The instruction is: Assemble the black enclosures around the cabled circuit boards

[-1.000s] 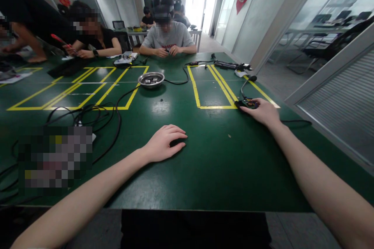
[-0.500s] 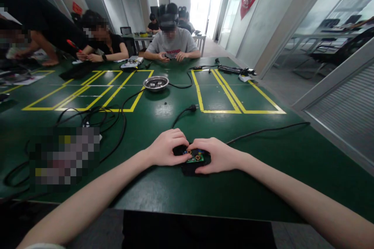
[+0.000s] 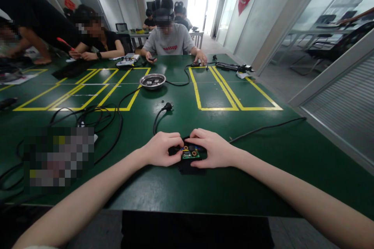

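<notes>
A small black power adapter with its green circuit board exposed rests on the green table close in front of me. My left hand grips its left side with curled fingers. My right hand grips its right side, fingers curled over the top. A black cable with a plug curves away from the adapter toward the table's middle. A second black cable runs off to the right.
A metal bowl holding small parts sits beyond the plug. Yellow tape rectangles mark the table. Tangled black cables lie at left. Several people sit at the far side; one in a grey shirt handles small things.
My right hand pulled the adapter from the right yellow rectangle to the near middle, and both hands closed on it. Since then the plug and its cable have shifted left.
</notes>
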A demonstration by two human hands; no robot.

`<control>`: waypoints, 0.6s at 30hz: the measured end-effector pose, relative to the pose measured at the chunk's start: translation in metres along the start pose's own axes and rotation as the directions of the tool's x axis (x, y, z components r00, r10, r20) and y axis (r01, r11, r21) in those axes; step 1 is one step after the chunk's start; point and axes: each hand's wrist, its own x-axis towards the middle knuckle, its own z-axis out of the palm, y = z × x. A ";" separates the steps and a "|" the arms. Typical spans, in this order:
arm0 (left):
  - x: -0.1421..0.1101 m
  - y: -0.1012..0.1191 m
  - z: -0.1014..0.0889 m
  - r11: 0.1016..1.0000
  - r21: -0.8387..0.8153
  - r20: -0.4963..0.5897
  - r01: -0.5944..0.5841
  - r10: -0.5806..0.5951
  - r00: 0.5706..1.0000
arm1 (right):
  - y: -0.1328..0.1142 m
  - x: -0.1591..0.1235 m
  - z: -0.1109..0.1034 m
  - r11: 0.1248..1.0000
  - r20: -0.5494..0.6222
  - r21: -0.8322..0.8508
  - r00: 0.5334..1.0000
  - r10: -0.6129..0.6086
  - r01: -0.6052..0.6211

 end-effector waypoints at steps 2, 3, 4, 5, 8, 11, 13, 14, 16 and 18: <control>0.000 -0.002 0.001 1.000 0.003 -0.018 -0.006 0.006 1.000 | 0.003 0.000 0.001 0.999 -0.033 -0.039 0.999 0.012 -0.013; 0.000 -0.003 0.001 1.000 0.010 -0.027 -0.009 0.009 1.000 | 0.004 0.000 0.002 0.999 -0.042 -0.050 0.999 0.014 -0.016; 0.000 -0.005 0.002 1.000 0.021 -0.029 -0.010 0.010 1.000 | 0.005 0.000 0.002 0.998 -0.042 -0.056 0.999 0.013 -0.016; 0.000 -0.006 0.002 0.999 0.037 -0.024 -0.007 0.008 1.000 | 0.006 0.000 0.003 0.998 -0.038 -0.058 0.999 0.010 -0.012; 0.001 -0.009 0.003 0.995 0.096 0.015 0.021 -0.022 1.000 | 0.006 0.001 0.002 0.999 -0.028 -0.053 1.000 0.002 -0.004; 0.002 -0.011 0.002 0.988 0.148 0.029 0.047 -0.051 0.998 | 0.005 0.001 0.001 0.999 -0.036 -0.036 0.999 0.004 -0.005; 0.002 -0.012 0.001 0.984 0.168 0.025 0.060 -0.065 0.998 | 0.004 0.002 0.002 1.000 -0.055 -0.022 0.998 0.019 -0.020; 0.002 -0.013 0.001 0.982 0.175 0.023 0.066 -0.071 0.997 | 0.004 0.002 0.003 0.999 -0.069 -0.019 0.997 0.032 -0.033; 0.002 -0.014 0.001 0.979 0.186 0.016 0.078 -0.083 0.996 | 0.003 0.003 0.004 0.998 -0.091 -0.022 0.994 0.062 -0.064; 0.002 -0.015 0.001 0.979 0.189 0.013 0.076 -0.080 0.997 | 0.002 0.003 0.006 0.996 -0.102 -0.026 0.991 0.084 -0.087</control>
